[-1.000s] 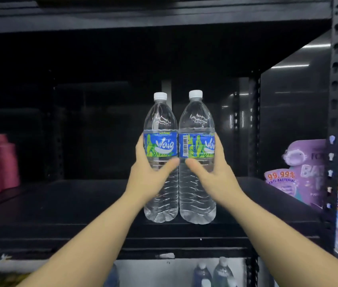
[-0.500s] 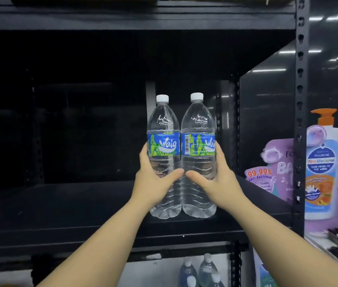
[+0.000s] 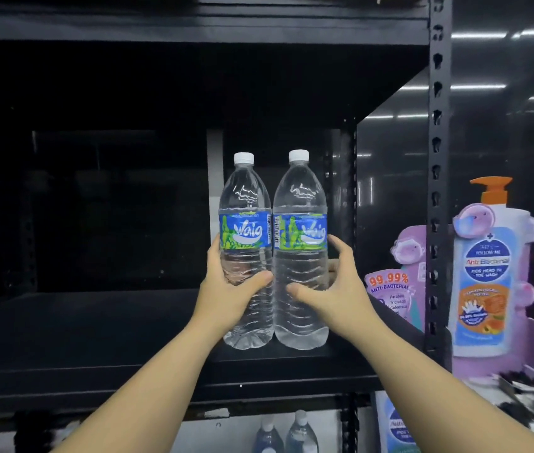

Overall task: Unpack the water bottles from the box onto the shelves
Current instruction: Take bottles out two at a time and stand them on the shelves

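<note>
Two clear water bottles with white caps and blue-green labels stand side by side on the black shelf [image 3: 95, 338], near its right end. My left hand [image 3: 226, 295] grips the left bottle [image 3: 246, 197] below its label, thumb across the front. My right hand [image 3: 334, 289] is beside the right bottle [image 3: 300, 197]. Its fingers are spread and a little off the bottle's right side, and the thumb tip lies in front of the bottle. The box is out of view.
A black perforated upright [image 3: 437, 191] stands to the right of the bottles. Beyond it are a purple pump bottle of hand wash [image 3: 488, 273] and an anti-bacterial pouch [image 3: 393, 289]. Another shelf [image 3: 193, 24] runs overhead. More water bottles [image 3: 285, 433] stand on the level below.
Both bottles have gone from held above the shelf to standing on it. My right hand has loosened and drawn slightly right of its bottle. The view has shifted right.
</note>
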Demonstrator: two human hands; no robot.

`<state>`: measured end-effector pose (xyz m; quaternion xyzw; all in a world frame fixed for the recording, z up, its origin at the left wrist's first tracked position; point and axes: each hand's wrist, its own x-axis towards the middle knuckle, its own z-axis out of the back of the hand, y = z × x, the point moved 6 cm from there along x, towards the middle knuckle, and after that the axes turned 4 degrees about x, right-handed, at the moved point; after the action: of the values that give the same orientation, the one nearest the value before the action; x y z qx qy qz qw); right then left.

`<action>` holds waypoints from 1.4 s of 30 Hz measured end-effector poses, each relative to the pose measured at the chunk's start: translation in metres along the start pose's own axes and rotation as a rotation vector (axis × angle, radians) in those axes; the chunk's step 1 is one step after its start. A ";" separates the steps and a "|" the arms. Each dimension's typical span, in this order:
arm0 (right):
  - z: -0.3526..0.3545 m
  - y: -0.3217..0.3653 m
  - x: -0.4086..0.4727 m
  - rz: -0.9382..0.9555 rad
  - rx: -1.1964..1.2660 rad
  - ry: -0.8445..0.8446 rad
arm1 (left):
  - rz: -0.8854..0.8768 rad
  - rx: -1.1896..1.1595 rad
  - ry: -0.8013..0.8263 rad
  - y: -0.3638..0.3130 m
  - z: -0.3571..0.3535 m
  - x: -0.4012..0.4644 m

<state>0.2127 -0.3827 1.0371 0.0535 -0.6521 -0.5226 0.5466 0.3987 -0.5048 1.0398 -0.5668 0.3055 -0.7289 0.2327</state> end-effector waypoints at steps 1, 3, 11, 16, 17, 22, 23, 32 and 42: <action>0.000 0.000 0.000 -0.001 -0.015 -0.011 | 0.000 -0.009 0.003 0.002 0.000 0.000; 0.001 -0.002 -0.001 -0.011 -0.037 -0.013 | 0.012 -0.023 0.008 0.004 -0.002 -0.002; -0.002 -0.023 -0.011 -0.072 0.005 0.026 | 0.055 -0.038 0.017 0.009 -0.001 -0.005; -0.003 -0.024 -0.014 -0.065 0.012 0.070 | 0.116 0.071 0.144 0.009 0.002 -0.014; -0.004 -0.023 -0.015 -0.058 0.003 0.087 | 0.116 0.106 0.186 0.010 0.003 -0.018; -0.003 -0.023 -0.015 -0.043 -0.034 0.083 | 0.112 0.225 0.284 0.022 0.016 -0.023; -0.003 -0.023 -0.014 -0.046 -0.036 0.076 | 0.110 0.227 0.275 0.022 0.018 -0.022; -0.002 -0.026 -0.014 -0.060 -0.038 0.077 | 0.151 0.323 0.317 0.040 0.012 0.014; -0.001 -0.037 -0.008 -0.123 -0.028 0.040 | 0.206 0.427 0.402 0.124 -0.024 0.109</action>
<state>0.1984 -0.3952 1.0044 0.0962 -0.6294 -0.5628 0.5271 0.3478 -0.6627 1.0225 -0.3157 0.2412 -0.8467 0.3539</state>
